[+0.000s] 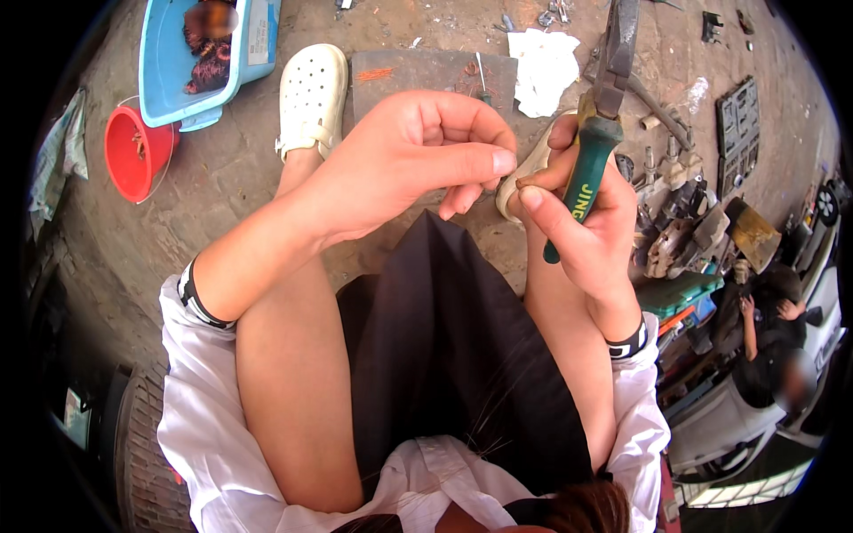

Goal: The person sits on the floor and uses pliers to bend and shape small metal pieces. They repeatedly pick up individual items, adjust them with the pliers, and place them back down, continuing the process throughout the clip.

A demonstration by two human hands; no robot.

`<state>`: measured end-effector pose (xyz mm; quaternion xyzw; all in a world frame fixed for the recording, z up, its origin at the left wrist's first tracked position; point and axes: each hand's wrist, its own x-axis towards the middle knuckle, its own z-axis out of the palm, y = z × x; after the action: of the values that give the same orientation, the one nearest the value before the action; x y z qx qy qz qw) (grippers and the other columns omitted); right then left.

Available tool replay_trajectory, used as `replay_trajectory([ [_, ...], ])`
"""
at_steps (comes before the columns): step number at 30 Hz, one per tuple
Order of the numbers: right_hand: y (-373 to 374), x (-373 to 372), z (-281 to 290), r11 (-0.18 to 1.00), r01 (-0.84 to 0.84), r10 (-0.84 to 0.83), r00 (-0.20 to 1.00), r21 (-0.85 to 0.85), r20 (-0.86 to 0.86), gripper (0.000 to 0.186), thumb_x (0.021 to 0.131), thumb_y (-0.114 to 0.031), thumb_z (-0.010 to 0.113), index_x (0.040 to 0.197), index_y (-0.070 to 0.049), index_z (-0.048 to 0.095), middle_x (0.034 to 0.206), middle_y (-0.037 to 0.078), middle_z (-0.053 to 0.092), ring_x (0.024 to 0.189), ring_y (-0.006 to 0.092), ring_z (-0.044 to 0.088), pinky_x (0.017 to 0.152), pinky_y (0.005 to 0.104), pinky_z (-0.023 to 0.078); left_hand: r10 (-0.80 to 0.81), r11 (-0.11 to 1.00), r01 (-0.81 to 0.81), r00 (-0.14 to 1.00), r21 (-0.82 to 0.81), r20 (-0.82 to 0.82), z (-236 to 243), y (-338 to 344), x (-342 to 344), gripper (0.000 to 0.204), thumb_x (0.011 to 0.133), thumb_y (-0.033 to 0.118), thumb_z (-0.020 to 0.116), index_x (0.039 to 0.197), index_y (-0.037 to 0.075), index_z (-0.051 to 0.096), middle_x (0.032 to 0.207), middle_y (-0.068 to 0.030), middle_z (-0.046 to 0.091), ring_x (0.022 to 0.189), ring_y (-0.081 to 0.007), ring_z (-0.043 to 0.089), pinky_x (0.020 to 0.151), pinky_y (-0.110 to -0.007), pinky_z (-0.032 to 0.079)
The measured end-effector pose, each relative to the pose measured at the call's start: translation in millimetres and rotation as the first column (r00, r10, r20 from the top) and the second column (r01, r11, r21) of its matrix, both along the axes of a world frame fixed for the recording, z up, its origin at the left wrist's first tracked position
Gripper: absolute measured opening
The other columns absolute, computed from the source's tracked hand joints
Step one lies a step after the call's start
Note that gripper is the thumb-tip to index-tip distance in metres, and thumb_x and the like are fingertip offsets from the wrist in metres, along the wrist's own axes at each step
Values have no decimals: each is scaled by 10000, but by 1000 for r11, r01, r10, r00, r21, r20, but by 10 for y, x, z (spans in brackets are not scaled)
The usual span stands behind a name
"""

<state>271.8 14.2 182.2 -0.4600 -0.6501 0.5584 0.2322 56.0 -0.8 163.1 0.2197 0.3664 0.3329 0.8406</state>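
My right hand [582,226] grips pliers [582,186] with a green handle and dark metal jaws pointing away from me; a small brownish piece [531,182] shows between thumb and finger. My left hand [444,164] is just left of it, fingers curled and thumb over the index finger; anything inside is hidden. Beyond my hands a grey board [382,98] lies on the floor between cream clogs [311,89], bearing orange wire bits [377,74] and a thin screwdriver [484,89]. A crumpled white paper [538,62] lies beside the board.
At upper left are a blue tub [164,89] holding dark copper coils and a red bucket [124,164]. Metal parts [675,231], a black tool case [737,124] and a green box [675,289] lie rightward. A person [769,320] is beside a white car [720,426].
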Motion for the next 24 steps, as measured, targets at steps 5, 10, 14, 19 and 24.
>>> replay_trajectory([
  [5,31,-28,-72,998,19,-22,998,-59,-51,92,699,-12,722,768,-26,663,944,98,560,1013,220,507,870,345,402,5,997,3,993,-75,115,-13,-17,17,174,900,165,621,964,3,617,721,0,548,552,-48,468,486,-184,363],
  [10,31,-49,-69,988,25,-43,992,-152,-117,79,721,-8,711,774,-27,656,986,91,547,991,183,507,840,312,404,-14,989,42,979,-139,201,-21,-3,1,155,908,149,609,967,7,629,752,-14,567,563,-48,483,501,-180,375],
  [14,5,-9,-80,960,57,-103,982,-274,-156,81,745,-16,709,803,-28,653,1033,80,528,964,135,498,808,273,398,39,987,-22,994,159,-105,5,-43,35,100,886,64,612,955,1,647,808,-27,600,593,-58,525,534,-185,417],
  [19,19,31,-69,937,49,-121,974,-347,-191,82,760,-22,708,815,-25,647,1041,68,519,951,113,490,810,260,388,289,704,95,866,704,-407,-5,-42,53,150,796,-33,650,940,6,666,838,-45,620,604,-70,550,544,-189,448],
  [24,-9,21,-52,921,66,-151,969,-383,-196,84,757,-19,708,804,-26,640,1014,63,526,966,119,488,831,261,379,410,540,190,791,820,-453,-4,-42,65,185,745,-45,680,920,13,672,823,-61,628,613,-89,582,504,-220,480],
])
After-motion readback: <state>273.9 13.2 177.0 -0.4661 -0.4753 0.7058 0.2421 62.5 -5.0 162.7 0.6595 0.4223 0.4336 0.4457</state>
